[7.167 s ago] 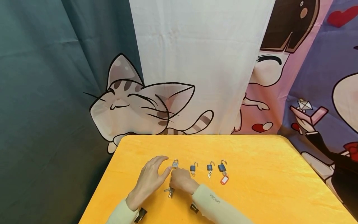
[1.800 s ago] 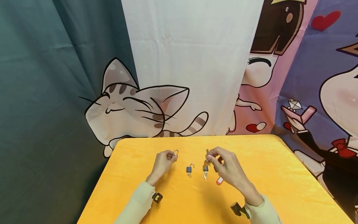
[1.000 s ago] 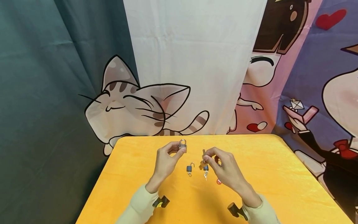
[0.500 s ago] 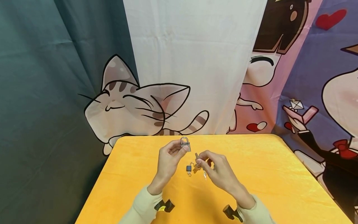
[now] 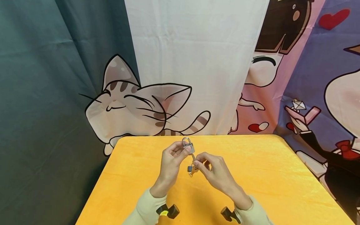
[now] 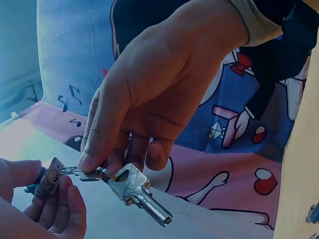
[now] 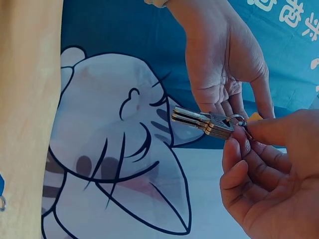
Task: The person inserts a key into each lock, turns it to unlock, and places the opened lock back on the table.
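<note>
My left hand (image 5: 170,162) pinches a silver padlock (image 5: 189,148) between thumb and fingers, its shackle up and closed, raised over the table. Thumb and forefinger of my right hand (image 5: 219,172) grip one key of a bunch. In the left wrist view that key (image 6: 71,170) points into the keyhole face of the padlock (image 6: 51,174), its tip at the keyhole. The other keys (image 6: 130,186) hang from the ring below my right fingers; the right wrist view shows these keys (image 7: 214,124) too. Behind them on the table lies a blue padlock (image 5: 189,169), partly covered.
A yellow cloth covers the table (image 5: 253,193). My right hand hides the other blue padlocks in the head view; a bit of one blue padlock (image 6: 314,213) shows at the left wrist view's edge. A cartoon-printed curtain (image 5: 202,62) hangs behind the table.
Earlier the silver padlock lay on the table; my left hand has lifted it and brought it rightward. My right hand has carried the keys leftward, up to the padlock's underside.
</note>
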### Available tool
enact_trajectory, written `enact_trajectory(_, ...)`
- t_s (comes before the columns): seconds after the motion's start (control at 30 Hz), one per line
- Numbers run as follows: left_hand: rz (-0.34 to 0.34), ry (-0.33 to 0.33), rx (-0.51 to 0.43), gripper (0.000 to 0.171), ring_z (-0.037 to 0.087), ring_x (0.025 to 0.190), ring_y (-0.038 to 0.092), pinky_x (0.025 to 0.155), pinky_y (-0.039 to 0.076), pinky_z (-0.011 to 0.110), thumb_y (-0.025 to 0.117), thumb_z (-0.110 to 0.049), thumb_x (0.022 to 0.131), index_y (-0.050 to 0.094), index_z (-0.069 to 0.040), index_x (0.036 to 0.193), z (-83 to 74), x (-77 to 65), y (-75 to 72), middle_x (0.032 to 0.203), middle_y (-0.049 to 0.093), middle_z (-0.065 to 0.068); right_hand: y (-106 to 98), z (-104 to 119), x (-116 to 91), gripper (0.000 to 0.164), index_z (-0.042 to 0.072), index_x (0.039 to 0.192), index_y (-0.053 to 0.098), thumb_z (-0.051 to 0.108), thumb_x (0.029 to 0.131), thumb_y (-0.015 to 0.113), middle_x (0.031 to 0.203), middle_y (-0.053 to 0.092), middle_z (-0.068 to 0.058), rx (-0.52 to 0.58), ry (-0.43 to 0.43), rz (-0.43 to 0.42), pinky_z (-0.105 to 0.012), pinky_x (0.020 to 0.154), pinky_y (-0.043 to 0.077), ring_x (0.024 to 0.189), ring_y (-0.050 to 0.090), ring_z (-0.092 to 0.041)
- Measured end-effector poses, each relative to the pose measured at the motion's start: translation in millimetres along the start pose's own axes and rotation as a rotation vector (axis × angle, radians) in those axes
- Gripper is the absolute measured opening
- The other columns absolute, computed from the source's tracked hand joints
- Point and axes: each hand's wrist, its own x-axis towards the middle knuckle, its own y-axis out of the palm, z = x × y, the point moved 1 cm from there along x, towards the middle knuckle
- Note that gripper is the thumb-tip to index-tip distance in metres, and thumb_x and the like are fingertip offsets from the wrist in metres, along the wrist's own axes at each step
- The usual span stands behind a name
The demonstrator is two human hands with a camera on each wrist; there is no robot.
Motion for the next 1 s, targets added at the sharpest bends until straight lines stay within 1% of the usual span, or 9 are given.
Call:
enact_trajectory(0.1, 0.002, -0.008, -0.002, 0.028, 0.015, 0.098, 0.068, 0.093, 0.055, 0.028, 0.072, -0.015, 0.09, 0.065, 0.002, 0.11, -0.9, -1.6, 1.2, 0.103, 0.068, 0.005, 0.6, 0.4, 0.4, 0.006, 0.017, 0.093, 0.068, 0.022, 0.094, 0.066, 0.075, 0.067, 0.014, 0.001, 0.011, -0.005, -0.018, 0.056, 0.048, 0.062, 0.053, 0.003)
enact_trajectory(0.27, 0.007, -0.012, 0.001, 0.027, 0.015, 0.097, 0.068, 0.092, 0.055, 0.028, 0.073, -0.016, 0.089, 0.065, 0.002, 0.108, -0.9, -3.5, 3.0, 0.103, 0.069, 0.004, 1.9, 0.4, 0.4, 0.005, 0.017, 0.093, 0.069, 0.02, 0.094, 0.066, 0.075, 0.068, 0.013, 0.009, 0.016, -0.017, -0.021, 0.057, 0.05, 0.063, 0.054, 0.003)
enact_trajectory(0.47, 0.007, -0.011, -0.004, 0.028, 0.016, 0.098, 0.068, 0.093, 0.055, 0.028, 0.073, -0.016, 0.089, 0.065, 0.002, 0.108, 0.5, -4.3, 3.4, 0.103, 0.069, 0.005, 2.7, 0.4, -0.7, 0.003, 0.017, 0.092, 0.069, 0.018, 0.094, 0.067, 0.075, 0.068, 0.013, 0.017, 0.02, -0.02, -0.02, 0.057, 0.049, 0.063, 0.054, 0.002)
enact_trajectory(0.57, 0.014, -0.003, -0.011, 0.028, 0.016, 0.097, 0.068, 0.092, 0.055, 0.028, 0.073, -0.015, 0.089, 0.064, 0.003, 0.108, 0.8, -4.7, 3.5, 0.103, 0.069, 0.006, 2.3, 1.1, -0.8, 0.004, 0.018, 0.093, 0.069, 0.015, 0.093, 0.067, 0.074, 0.068, 0.013, 0.018, 0.019, -0.025, -0.02, 0.057, 0.049, 0.063, 0.055, 0.003)
enact_trajectory(0.73, 0.034, -0.003, -0.006, 0.028, 0.015, 0.097, 0.068, 0.092, 0.055, 0.028, 0.073, -0.013, 0.089, 0.064, 0.004, 0.109, 2.5, -6.5, 4.8, 0.102, 0.069, 0.005, 1.0, 2.6, -0.4, 0.004, 0.019, 0.094, 0.07, 0.015, 0.092, 0.068, 0.074, 0.067, 0.014, 0.016, 0.033, -0.037, -0.021, 0.057, 0.05, 0.063, 0.055, 0.003)
enact_trajectory(0.87, 0.046, 0.001, 0.014, 0.027, 0.014, 0.097, 0.067, 0.092, 0.056, 0.027, 0.073, -0.013, 0.089, 0.064, 0.004, 0.109, 4.5, -8.3, 6.3, 0.102, 0.068, 0.006, 0.4, 3.2, 0.0, 0.004, 0.018, 0.094, 0.07, 0.015, 0.092, 0.068, 0.074, 0.067, 0.013, 0.033, 0.035, -0.054, -0.021, 0.058, 0.05, 0.063, 0.056, 0.001)
enact_trajectory(1.0, 0.054, 0.014, 0.028, 0.027, 0.015, 0.098, 0.067, 0.093, 0.055, 0.027, 0.073, -0.014, 0.089, 0.065, 0.002, 0.109, 5.1, -8.8, 6.3, 0.102, 0.068, 0.006, 0.9, 2.6, -0.6, 0.004, 0.018, 0.093, 0.069, 0.014, 0.092, 0.068, 0.075, 0.067, 0.012, 0.075, 0.048, -0.058, -0.022, 0.062, 0.053, 0.065, 0.06, -0.001)
